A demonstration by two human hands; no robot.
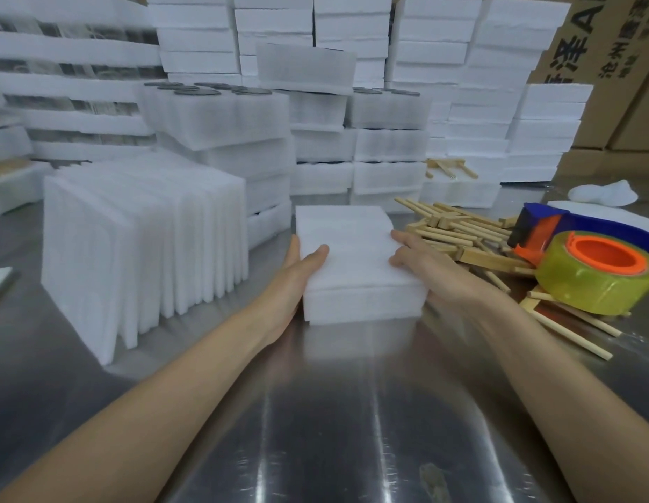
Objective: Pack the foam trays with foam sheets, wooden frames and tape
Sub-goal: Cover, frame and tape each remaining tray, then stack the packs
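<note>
A white foam tray (355,263) with a foam sheet covering its top rests on the steel table in the middle. My left hand (297,274) grips its left side, thumb over the top. My right hand (424,266) holds its right side, thumb on the top. A row of upright foam sheets (141,245) stands to the left. A heap of wooden frames (461,234) lies just right of the tray. A tape dispenser (591,263) with a yellowish roll on an orange core sits at the right edge.
Stacks of packed foam trays (221,132) rise behind the tray and fill the back. Cardboard boxes (613,67) stand at the back right. A white glove (602,192) lies on the table far right. The shiny steel table (333,412) stretches toward me.
</note>
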